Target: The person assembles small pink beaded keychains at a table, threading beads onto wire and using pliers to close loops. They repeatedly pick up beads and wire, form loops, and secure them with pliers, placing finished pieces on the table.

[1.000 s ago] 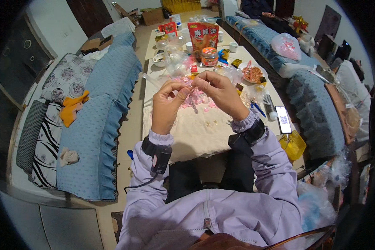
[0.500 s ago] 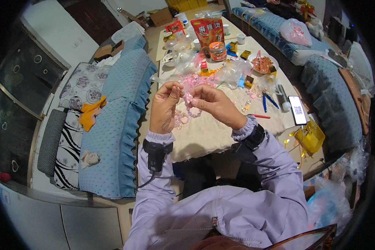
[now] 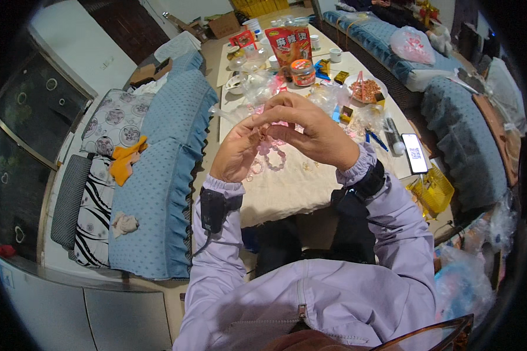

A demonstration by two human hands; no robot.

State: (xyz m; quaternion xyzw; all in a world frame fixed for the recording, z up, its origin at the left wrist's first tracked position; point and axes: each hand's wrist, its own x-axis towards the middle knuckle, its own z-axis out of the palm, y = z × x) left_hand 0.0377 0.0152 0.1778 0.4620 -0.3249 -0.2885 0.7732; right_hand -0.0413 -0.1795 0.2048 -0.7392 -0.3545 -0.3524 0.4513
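Over the cloth-covered near end of the table, my left hand (image 3: 237,151) and my right hand (image 3: 317,133) meet with fingertips pinched together. A strand of pink and pale purple beads, looking like a bracelet (image 3: 273,166), hangs in a loop below them, and its upper end runs into the closed fingers. The exact point of the pinch is hidden behind the fingers. Other pink beads (image 3: 256,168) lie on the beige cloth (image 3: 293,196) beside the loop. A pink heap behind my hands is mostly covered by them.
Blue-handled pliers (image 3: 378,140) and a lit phone (image 3: 414,153) lie to the right, above a yellow basket (image 3: 434,192). Farther back stand a red food pouch (image 3: 290,45), an orange-lidded jar (image 3: 303,73) and a plate (image 3: 383,93) of small orange pieces. Blue-covered sofas (image 3: 158,175) flank the table.
My right hand has moved over toward the left, so the two hands now touch. The bead loop shows more fully below them, and the pink charm between the fingers is mostly covered.
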